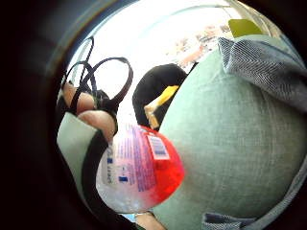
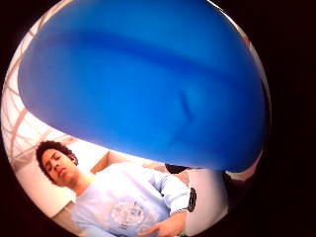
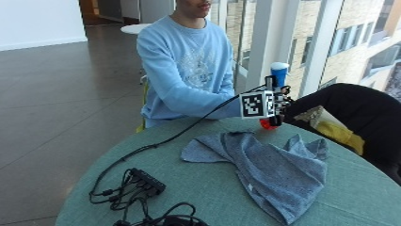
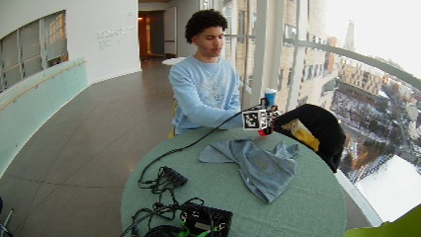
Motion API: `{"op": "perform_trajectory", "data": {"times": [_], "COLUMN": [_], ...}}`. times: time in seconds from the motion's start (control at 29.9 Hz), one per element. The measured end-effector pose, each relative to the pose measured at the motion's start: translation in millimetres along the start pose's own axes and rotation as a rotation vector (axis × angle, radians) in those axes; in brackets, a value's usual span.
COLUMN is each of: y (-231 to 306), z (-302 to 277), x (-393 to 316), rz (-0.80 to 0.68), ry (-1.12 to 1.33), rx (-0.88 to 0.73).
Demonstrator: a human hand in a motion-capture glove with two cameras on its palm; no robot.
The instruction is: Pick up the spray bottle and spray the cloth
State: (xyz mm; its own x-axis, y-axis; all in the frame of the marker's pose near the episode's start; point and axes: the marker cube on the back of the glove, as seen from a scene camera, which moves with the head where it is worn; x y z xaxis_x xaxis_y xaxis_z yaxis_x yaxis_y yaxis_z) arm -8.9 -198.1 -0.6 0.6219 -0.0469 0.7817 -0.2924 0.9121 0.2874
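Observation:
In the outside view my gloved right hand (image 3: 281, 104) holds the spray bottle (image 3: 278, 74) upright above the far edge of the green table (image 3: 188, 188). The bottle has a blue top and a red base (image 3: 269, 124), and it is lifted off the table. My fingers (image 1: 98, 120) curl round its clear labelled body (image 1: 136, 167). Its blue head (image 2: 143, 84) fills the thumb side palm view. A crumpled blue-grey cloth (image 3: 269, 165) lies on the table just in front of and below the bottle, also seen beside it (image 1: 268, 67).
Black cables and a small hub (image 3: 144, 181) lie on the table's left front. A black chair back with a yellow item (image 3: 357, 117) stands at the right, close behind the cloth. A black device (image 4: 205, 219) sits at the near edge.

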Motion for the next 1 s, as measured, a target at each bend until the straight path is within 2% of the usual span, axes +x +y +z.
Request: {"op": "perform_trajectory", "data": {"times": [0.2,0.5,0.77,1.0], "y": [1,19,50,119], "z": [5,6,-68,-158], "x": [7,11,-13,-22], "rz": [-0.022,0.007,0.041,0.064], "ry": [0.022,0.093,0.251,0.595], "rx": [0.012,-0.087,-0.021,0.005]}}
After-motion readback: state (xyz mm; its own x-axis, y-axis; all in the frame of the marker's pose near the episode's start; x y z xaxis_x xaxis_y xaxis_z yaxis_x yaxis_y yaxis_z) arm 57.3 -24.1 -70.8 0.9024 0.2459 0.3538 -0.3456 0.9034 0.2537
